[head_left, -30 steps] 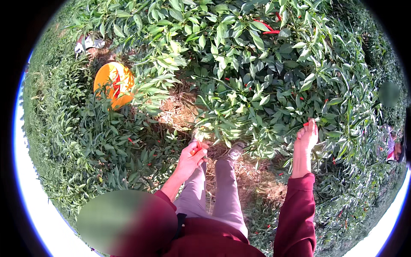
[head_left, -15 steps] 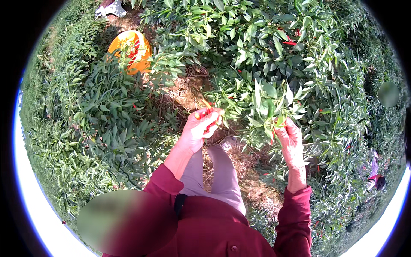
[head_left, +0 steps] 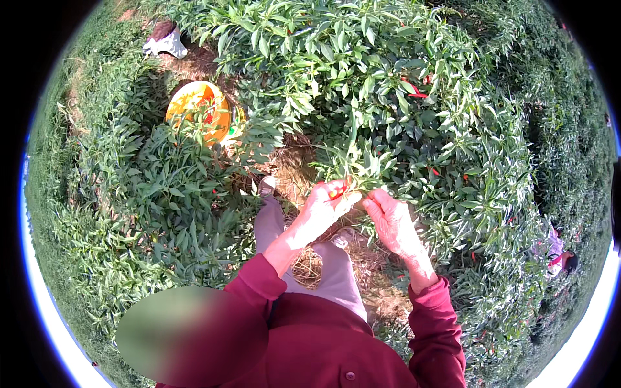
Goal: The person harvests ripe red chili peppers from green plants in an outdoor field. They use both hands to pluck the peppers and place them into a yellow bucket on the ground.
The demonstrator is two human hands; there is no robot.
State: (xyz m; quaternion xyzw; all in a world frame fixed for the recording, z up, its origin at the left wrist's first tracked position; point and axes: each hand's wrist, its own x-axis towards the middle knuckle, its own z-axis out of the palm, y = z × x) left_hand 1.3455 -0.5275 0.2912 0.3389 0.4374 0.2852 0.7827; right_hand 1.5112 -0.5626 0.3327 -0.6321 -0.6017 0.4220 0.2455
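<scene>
My left hand [head_left: 318,210] is closed around a small bunch of red chili peppers [head_left: 337,192], which show past its fingers. Just to its right, my right hand [head_left: 392,223] has its thumb and fingers pinched together, almost touching the left fingertips. What the right fingers hold, if anything, is too small to make out. Both hands are at the near edge of a leafy green pepper plant [head_left: 365,165], its leaves right behind the fingers.
An orange bucket [head_left: 218,123] with red peppers and leaves in it stands far left among the plants. More red peppers [head_left: 417,94] hang at the far right. Dry straw [head_left: 381,291] covers the ground by my legs. Other people are partly visible at far left and right.
My right hand has come left, away from the leaves it was at, to beside my left hand. The left hand, still holding peppers, has moved right. My left foot now shows.
</scene>
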